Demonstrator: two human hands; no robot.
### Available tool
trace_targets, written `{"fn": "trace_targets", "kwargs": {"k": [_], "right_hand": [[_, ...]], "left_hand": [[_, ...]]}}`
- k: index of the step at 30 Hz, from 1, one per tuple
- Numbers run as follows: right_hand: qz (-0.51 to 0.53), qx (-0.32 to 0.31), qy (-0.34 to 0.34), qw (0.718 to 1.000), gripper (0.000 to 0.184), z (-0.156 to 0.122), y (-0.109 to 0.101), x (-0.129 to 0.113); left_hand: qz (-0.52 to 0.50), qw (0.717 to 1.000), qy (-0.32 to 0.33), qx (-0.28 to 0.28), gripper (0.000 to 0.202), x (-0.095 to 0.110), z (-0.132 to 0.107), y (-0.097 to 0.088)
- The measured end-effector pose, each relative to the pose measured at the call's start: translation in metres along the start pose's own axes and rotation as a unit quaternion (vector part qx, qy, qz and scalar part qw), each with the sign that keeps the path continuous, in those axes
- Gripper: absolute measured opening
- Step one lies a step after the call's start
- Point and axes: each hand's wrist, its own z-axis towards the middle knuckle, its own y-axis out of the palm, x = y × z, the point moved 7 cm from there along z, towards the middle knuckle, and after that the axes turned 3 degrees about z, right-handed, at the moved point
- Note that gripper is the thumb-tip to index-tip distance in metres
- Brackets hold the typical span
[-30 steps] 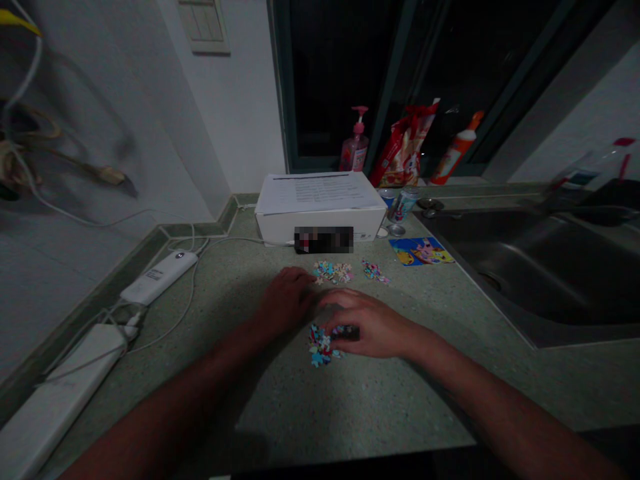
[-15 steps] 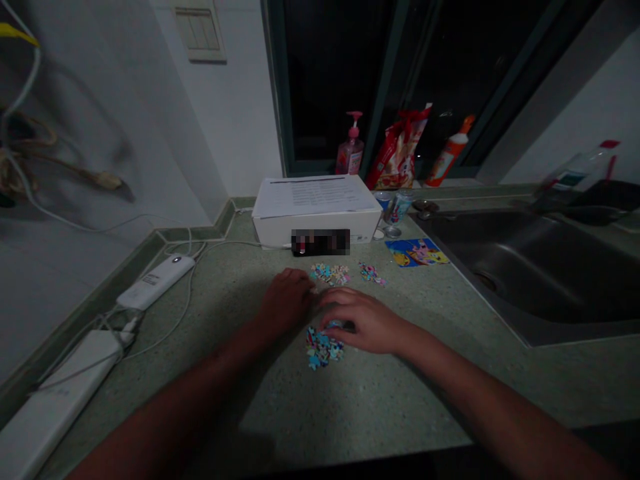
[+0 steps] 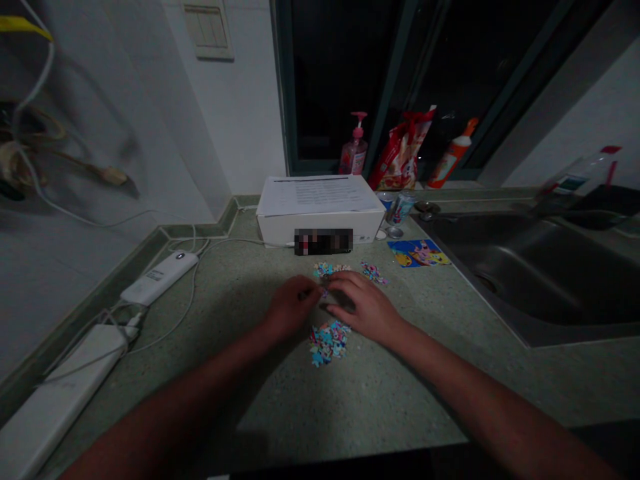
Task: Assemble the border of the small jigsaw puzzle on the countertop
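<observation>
My left hand [image 3: 293, 308] and my right hand [image 3: 363, 308] sit close together on the speckled green countertop [image 3: 240, 373], fingertips meeting. A tiny coloured jigsaw piece [image 3: 324, 292] shows at my left fingertips. My right hand's fingers curve over the counter beside it, holding nothing visible. Just below both hands lies a loose pile of jigsaw pieces [image 3: 329, 343]. Two smaller groups of pieces [image 3: 330, 269] [image 3: 373, 272] lie beyond my fingers. A colourful cartoon picture card [image 3: 419, 253] lies further right.
A white box [image 3: 320, 227] topped by a printed sheet stands behind the pieces, with a blurred dark object [image 3: 323, 241] before it. White power strips [image 3: 159, 278] and cables lie left. A steel sink [image 3: 530, 273] lies right. Bottles, a red bag and a can stand by the window.
Both hands have moved away from me, off the near pile and towards the farther pieces. The near pile now shows uncovered, and my hands sit closer together.
</observation>
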Motion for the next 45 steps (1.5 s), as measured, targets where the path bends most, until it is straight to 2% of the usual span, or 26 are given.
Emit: {"fn": "trace_targets", "kwargs": {"k": [3, 7, 9, 13, 18, 22, 24, 27, 30, 33, 36, 40, 45], "right_hand": [[-0.003, 0.023, -0.007, 1.000, 0.023, 0.000, -0.003, -0.003], [0.003, 0.044, -0.033, 0.998, 0.023, -0.001, -0.008, -0.009], [0.004, 0.044, -0.042, 0.998, 0.027, -0.001, -0.009, -0.011], [0.005, 0.050, -0.040, 0.998, 0.020, 0.000, -0.011, -0.011], [0.003, 0.044, -0.027, 0.999, 0.021, 0.000, -0.013, -0.012], [0.001, 0.060, -0.025, 0.998, 0.022, 0.001, -0.020, -0.006], [-0.006, 0.063, -0.009, 0.998, 0.023, 0.002, -0.027, 0.005], [-0.032, 0.069, 0.031, 0.997, 0.021, 0.002, -0.045, 0.033], [-0.080, 0.079, 0.082, 0.990, 0.020, -0.001, -0.066, 0.069], [-0.129, 0.034, 0.135, 0.982, 0.020, -0.009, -0.072, 0.102], [-0.153, -0.012, 0.169, 0.974, 0.018, -0.017, -0.068, 0.122], [-0.161, -0.024, 0.179, 0.970, 0.025, -0.020, -0.060, 0.125], [-0.136, 0.010, 0.106, 0.985, 0.020, -0.007, -0.039, 0.090]], "left_hand": [[-0.107, 0.994, -0.026, -0.029, 0.021, 0.001, -0.007, 0.006], [-0.164, 0.985, -0.044, -0.041, 0.021, 0.001, -0.010, 0.008], [-0.174, 0.983, -0.055, -0.034, 0.022, 0.000, -0.010, 0.007], [-0.182, 0.981, -0.048, -0.035, 0.025, 0.001, -0.009, 0.007], [-0.172, 0.983, -0.031, -0.048, 0.024, 0.006, -0.011, 0.007], [-0.183, 0.982, -0.026, -0.027, 0.025, 0.004, -0.010, 0.003], [-0.160, 0.987, -0.023, -0.009, 0.025, -0.002, -0.008, 0.000], [-0.061, 0.998, -0.012, 0.027, 0.024, -0.015, -0.003, -0.007], [0.036, 0.997, 0.047, 0.039, 0.024, -0.018, 0.002, -0.013], [0.126, 0.985, 0.113, 0.038, 0.024, -0.015, 0.005, -0.013], [0.175, 0.974, 0.143, 0.032, 0.024, -0.014, 0.007, -0.010], [0.191, 0.970, 0.148, 0.030, 0.023, -0.014, 0.006, -0.005], [0.191, 0.969, 0.153, 0.027, 0.023, -0.011, 0.003, -0.002]]}}
